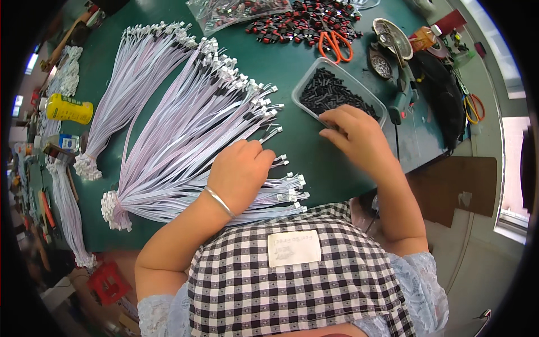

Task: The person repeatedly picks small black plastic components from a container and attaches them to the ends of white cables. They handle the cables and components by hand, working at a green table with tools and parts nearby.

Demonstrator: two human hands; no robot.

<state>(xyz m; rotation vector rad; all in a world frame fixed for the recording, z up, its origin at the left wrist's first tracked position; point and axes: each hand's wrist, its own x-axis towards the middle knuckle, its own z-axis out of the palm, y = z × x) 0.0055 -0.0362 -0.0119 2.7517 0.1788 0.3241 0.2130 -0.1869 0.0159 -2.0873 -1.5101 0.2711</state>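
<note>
Apparently partway: in the fan of white cables [163, 126], centred at 10 o'clock from the left hand [238, 171], some upper ends carry black sleeves [248, 116]; those at 4 o'clock look bare, probably left to do. The left fingers curl over cables, grip hidden; at 2 o'clock the right hand [356, 137] bends narrowly by the tub [296, 89] of black tubes [325, 90], its hold impossible to tell.

White label [293, 249] on checked apron [236, 286], blurred upside-down writing, not legible
</note>
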